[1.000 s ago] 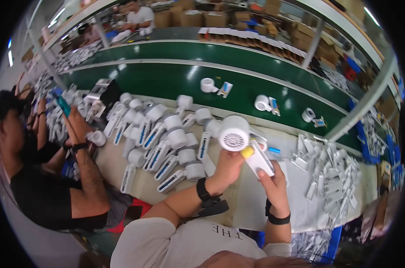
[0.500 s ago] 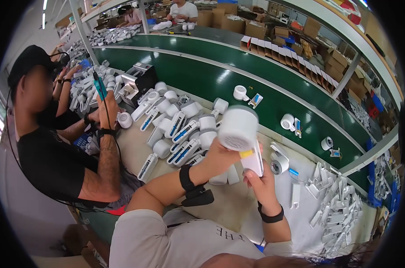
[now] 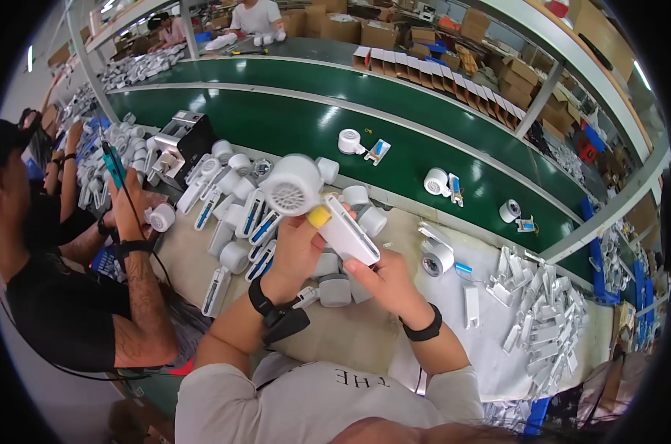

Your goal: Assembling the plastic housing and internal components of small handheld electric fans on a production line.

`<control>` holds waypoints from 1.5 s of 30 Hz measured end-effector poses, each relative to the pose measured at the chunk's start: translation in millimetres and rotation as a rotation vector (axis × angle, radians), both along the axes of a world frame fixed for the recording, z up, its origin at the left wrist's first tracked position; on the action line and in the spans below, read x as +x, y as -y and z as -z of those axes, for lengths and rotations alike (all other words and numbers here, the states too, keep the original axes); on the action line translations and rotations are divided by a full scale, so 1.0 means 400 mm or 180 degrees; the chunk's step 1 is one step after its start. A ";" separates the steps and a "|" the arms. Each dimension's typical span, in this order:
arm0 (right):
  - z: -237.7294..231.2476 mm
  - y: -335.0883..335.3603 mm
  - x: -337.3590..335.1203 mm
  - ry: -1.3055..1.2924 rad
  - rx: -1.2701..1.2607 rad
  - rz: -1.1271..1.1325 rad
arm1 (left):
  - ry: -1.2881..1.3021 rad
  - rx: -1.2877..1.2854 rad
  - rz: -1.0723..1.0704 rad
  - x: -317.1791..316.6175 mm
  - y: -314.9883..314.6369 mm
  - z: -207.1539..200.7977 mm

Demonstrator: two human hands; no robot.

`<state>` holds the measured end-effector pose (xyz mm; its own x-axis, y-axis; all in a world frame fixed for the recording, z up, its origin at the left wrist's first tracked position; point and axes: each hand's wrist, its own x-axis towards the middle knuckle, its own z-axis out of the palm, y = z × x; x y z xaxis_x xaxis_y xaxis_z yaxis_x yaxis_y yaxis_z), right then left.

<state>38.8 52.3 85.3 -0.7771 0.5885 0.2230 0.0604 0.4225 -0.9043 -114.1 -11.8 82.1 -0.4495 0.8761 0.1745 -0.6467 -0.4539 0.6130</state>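
Observation:
Raised over the bench is a white handheld fan (image 3: 294, 189) with a round grilled head and a flat handle, the head tilted up to the left. My left hand (image 3: 297, 248) grips it from below near the neck, where a yellow piece (image 3: 318, 216) shows. With thumb and fingers, my right hand (image 3: 387, 281) holds the handle's lower end. Behind and beside my left hand lie several similar white fans (image 3: 235, 257), some with blue cells showing in their handles. To the right of my right hand rest an opened fan (image 3: 437, 259), a blue battery cell (image 3: 463, 268) and a white handle cover (image 3: 471, 307).
A heap of white handle parts (image 3: 546, 318) covers the right side of the bench. Beyond it runs a green conveyor belt (image 3: 276, 118) carrying several opened fans. A black and silver machine (image 3: 184, 144) stands at the left. Close on my left, a co-worker (image 3: 62, 259) holds a teal tool (image 3: 113, 164).
The fan has come lower and left in the view, and its handle now points down to the right. Both hands stay on it. The whole view has shifted.

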 end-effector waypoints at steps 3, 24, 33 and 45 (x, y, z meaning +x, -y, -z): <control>-0.010 -0.023 -0.010 0.0072 -0.0166 0.0140 | -0.1561 -0.0383 -0.0285 -0.070 -0.017 -0.044; 0.311 -0.732 -0.410 0.1465 0.3406 0.0462 | -0.6934 -0.4146 -0.0052 -0.764 -0.028 0.053; 0.088 -0.601 -0.326 0.0767 -0.0102 0.0896 | -0.2950 -0.2113 0.0654 -0.341 -0.263 -0.025; -0.050 -0.066 0.138 0.1029 0.3340 0.1866 | -0.0998 -0.0565 0.1099 0.196 -0.266 -0.018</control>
<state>93.9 78.8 105.4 -0.5646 0.5183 0.6424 0.6407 0.7659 -0.0549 -35.7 94.4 89.4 -0.0776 0.9929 0.0896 -0.5130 -0.1169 0.8504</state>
